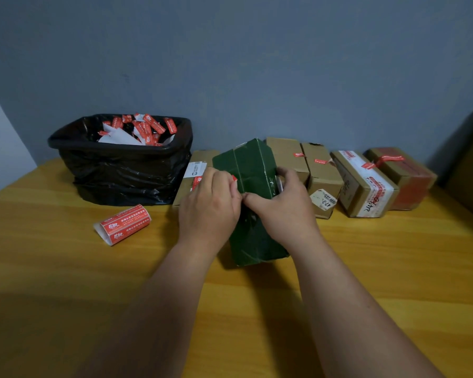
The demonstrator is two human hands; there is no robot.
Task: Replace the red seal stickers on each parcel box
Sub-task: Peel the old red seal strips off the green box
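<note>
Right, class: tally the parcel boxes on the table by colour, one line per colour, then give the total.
Green boxes: 1, the green box under the left hand and right hand.
Brown cardboard boxes: 5.
Total: 6 boxes.

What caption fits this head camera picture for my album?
Both hands, left hand and right hand, work a red seal sticker on a green parcel box.

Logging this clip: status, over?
Both hands on green box: left hand pinching red sticker, right hand gripping its side. Sticker roll nearby. Nothing obstructing.
</note>
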